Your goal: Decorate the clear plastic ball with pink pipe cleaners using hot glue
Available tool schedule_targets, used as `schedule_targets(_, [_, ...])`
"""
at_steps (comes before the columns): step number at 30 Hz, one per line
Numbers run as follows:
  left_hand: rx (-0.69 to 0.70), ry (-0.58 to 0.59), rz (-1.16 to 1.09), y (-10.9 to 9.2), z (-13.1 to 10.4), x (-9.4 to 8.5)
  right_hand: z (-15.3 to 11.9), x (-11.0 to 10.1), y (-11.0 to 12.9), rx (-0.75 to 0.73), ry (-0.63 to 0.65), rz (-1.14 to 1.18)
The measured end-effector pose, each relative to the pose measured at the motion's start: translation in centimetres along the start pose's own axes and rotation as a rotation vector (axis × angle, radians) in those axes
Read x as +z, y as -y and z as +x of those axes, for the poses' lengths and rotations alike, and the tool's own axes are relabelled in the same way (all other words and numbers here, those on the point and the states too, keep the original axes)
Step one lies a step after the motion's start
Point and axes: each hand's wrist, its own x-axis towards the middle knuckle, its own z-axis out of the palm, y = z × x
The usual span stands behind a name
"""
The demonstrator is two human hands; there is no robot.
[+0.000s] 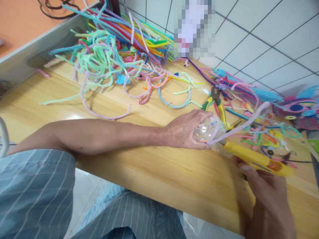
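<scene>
My left hand [185, 128] is wrapped round a clear rounded container [204, 128] with small coloured specks showing in it. A pale lilac pipe cleaner [245, 125] lies against its near end and sticks out up to the right. In my right hand [265, 186] is a yellow hot glue gun [256, 156], fingers closed round its handle. The gun's nozzle points left, close to where the pipe cleaner meets the container. Whether the tip touches cannot be made out. Just beyond my left hand lie pliers [220, 108] with yellow and green handles.
Tangled green pipe cleaners [97, 61] and a bundle of coloured ones [139, 33] lie at the back left. Loose pieces and a colourful craft figure [297, 108] are at the right. A tiled wall [254, 36] borders the wooden table [159, 176]. A cord runs right from the gun.
</scene>
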Motion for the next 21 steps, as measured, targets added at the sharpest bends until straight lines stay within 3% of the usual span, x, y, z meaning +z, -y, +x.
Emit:
schedule_targets(8, [0.009, -0.007, 0.003, -0.16, -0.1, 0.01, -0.1, 0.59, 0.24, 0.035, -0.07, 0.08])
schedule_targets(21, [0.029, -0.008, 0.012, 0.09, -0.29, 0.09, -0.13, 0.18, 0.03, 0.053, -0.012, 0.021])
